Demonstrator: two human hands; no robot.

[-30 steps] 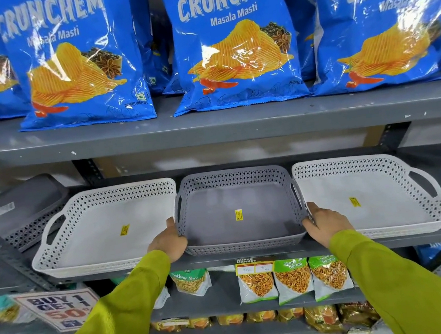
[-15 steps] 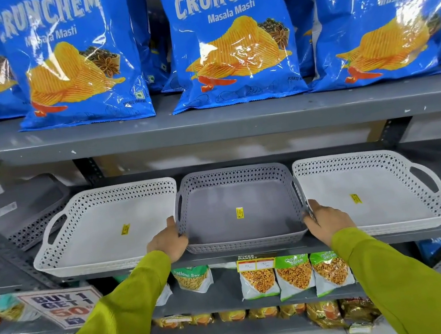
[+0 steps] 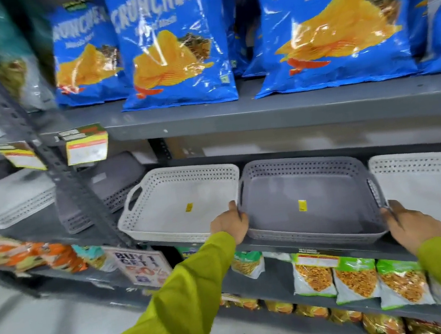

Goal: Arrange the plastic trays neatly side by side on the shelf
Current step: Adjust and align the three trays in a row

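Note:
Three perforated plastic trays lie side by side on the grey middle shelf (image 3: 281, 246). The grey tray (image 3: 291, 213) is in the centre, a white tray (image 3: 164, 217) on its left and another white tray (image 3: 426, 189) on its right, cut off by the frame edge. Each carries a small yellow sticker. My left hand (image 3: 232, 226) grips the grey tray's front left corner. My right hand (image 3: 411, 223) grips its front right corner, fingers on the rim. Both sleeves are lime green.
More trays, one grey (image 3: 113, 181) and one white (image 3: 17, 201), lie tilted further left behind a slanted metal upright (image 3: 51, 162). Blue chip bags (image 3: 174, 46) fill the shelf above. Snack packets (image 3: 357, 280) and a sale sign (image 3: 140, 268) sit on the shelf below.
The view has swung left, so the trays now sit right of centre and the left shelf bay shows. Both hands stay on the grey tray's front corners.

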